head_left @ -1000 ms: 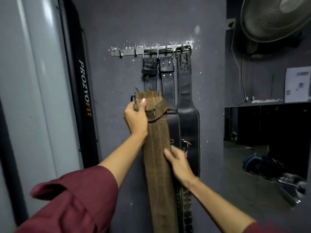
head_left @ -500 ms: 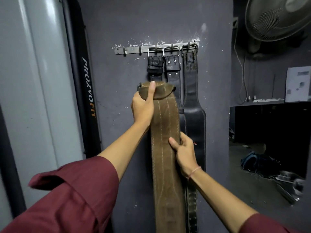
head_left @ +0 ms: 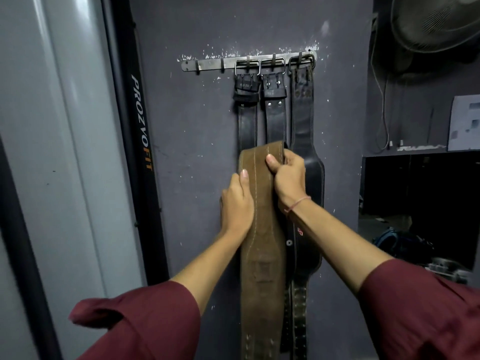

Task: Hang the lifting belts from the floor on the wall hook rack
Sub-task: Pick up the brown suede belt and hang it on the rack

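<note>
A brown leather lifting belt (head_left: 262, 268) hangs down in front of the dark wall, held by both hands. My right hand (head_left: 288, 178) grips its folded top end, thumb on the front. My left hand (head_left: 236, 203) holds the belt's left edge slightly lower, thumb pressed on the front. A metal hook rack (head_left: 215, 64) is fixed to the wall above. Three black belts hang from its right hooks by their buckles: a left black belt (head_left: 246, 120), a middle black belt (head_left: 275, 113) and a wide right black belt (head_left: 302, 126). The two left hooks are bare.
A black upright with "PROZVOFIT" lettering (head_left: 140, 120) stands left of the wall beside a grey panel (head_left: 57, 152). A fan (head_left: 439, 22) hangs at upper right with a cable (head_left: 381, 100) below it. A dark opening shows a blue bag (head_left: 397, 240) on the floor.
My right hand moved up from the belt's middle to grip its top end. My left hand slid down from the top to the left edge. The belt's top end now sits lower below the rack.
</note>
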`<state>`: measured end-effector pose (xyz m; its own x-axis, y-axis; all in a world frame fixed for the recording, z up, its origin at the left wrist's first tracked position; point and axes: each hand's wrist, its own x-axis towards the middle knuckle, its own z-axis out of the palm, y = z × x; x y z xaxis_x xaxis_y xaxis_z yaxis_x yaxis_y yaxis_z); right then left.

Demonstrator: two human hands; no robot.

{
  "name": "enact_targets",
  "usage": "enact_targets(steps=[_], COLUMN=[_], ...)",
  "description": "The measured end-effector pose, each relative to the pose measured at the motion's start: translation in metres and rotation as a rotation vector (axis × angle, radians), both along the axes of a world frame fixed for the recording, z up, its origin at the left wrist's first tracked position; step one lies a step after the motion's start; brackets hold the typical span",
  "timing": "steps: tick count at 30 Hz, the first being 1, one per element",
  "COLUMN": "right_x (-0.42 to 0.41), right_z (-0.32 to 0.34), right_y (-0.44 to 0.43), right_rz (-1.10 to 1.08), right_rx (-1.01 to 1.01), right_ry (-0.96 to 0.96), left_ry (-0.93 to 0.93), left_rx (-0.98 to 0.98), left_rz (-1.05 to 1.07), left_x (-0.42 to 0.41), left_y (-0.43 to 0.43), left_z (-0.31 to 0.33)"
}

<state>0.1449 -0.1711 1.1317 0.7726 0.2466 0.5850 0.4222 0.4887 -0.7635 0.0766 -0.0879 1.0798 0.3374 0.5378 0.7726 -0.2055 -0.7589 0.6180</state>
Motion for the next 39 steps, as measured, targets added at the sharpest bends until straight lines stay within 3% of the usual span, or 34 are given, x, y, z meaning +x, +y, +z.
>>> enact_targets(steps=[6,11,16,19,24,27,32,39], right_x=[0.019,0.025,0.026,0.029,0.030,0.032,0.027,0.000], right_z=[0.040,0.071,0.077,0.069,0.050,0.035,0.021,-0.072], right_y=[0.000,-0.005,-0.006,-0.006,-0.007,-0.006,-0.015,-0.019], right_rz=[-0.060,-0.077,-0.125,-0.092,-0.033,-0.019,0.012,0.104], right_rx=[0.019,0.038,0.002,-0.013,0.000,-0.031,-0.096,-0.151], right_ry=[-0.026,-0.067,-0.086,-0.088,-0.076,-0.088,-0.121,-0.145], left_ry=[-0.025,0.101,0.195,0.085,-0.162,-0.163,-0.211,-0.253], left_rx=[0.066,0.044,-0.062,-0.102,-0.122,-0.129,-0.047,-0.091], left_rz=[0.026,-0.054,-0.256,-0.320,-0.254,-0.252,-0.149,-0.040], left_x=[-0.005,-0.006,-0.011,-0.007,0.010,0.018,0.020,0.025], left_y=[-0.017,-0.017,-0.014,-0.021,-0.027,-0.018,-0.015,0.000], left_z=[-0.052,-0.115,-0.135,-0.110,-0.022,0.021,0.040,0.056])
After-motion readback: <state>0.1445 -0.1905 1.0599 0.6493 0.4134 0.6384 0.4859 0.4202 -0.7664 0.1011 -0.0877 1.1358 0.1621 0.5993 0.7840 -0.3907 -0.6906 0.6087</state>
